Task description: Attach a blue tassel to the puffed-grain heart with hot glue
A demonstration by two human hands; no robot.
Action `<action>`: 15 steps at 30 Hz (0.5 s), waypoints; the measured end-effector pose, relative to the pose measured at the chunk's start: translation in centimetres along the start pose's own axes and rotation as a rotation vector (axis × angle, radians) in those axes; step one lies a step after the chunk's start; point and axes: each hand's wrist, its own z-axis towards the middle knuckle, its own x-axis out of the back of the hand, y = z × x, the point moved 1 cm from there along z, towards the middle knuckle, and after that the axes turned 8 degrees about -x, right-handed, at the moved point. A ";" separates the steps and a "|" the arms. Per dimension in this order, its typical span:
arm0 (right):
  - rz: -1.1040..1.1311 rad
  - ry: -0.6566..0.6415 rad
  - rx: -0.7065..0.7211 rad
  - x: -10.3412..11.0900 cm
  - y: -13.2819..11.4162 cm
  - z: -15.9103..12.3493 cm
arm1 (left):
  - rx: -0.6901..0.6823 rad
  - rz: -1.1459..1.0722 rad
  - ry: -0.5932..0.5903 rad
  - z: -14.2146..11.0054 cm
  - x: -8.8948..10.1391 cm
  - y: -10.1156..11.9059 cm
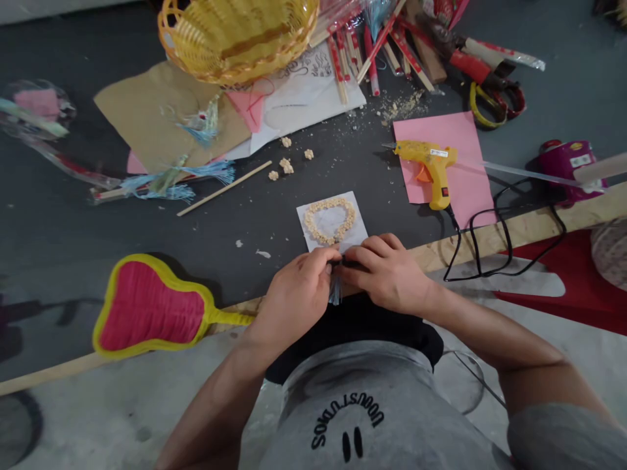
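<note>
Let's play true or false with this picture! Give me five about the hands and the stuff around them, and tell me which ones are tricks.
1. The left hand and right hand are close together by a tassel. True.
2. The beige bits on the white card make a square. False: they make a heart-like ring.
3. The yellow glue gun lies on pink paper. True.
4. The right hand holds the scissors. False: the scissors lie on the table.
5. The yellow-rimmed paddle has a blue middle. False: its middle is pinkish red.
</note>
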 end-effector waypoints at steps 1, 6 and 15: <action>0.005 0.003 -0.005 0.0 0.0 0.0 | -0.010 -0.004 -0.004 0.0 0.1 0.0; 0.041 0.000 -0.010 0.0 0.0 -0.1 | -0.033 0.085 0.079 0.4 1.6 -0.5; 0.038 0.012 -0.016 -0.1 0.0 -0.1 | -0.269 0.224 -0.040 5.5 2.7 -2.8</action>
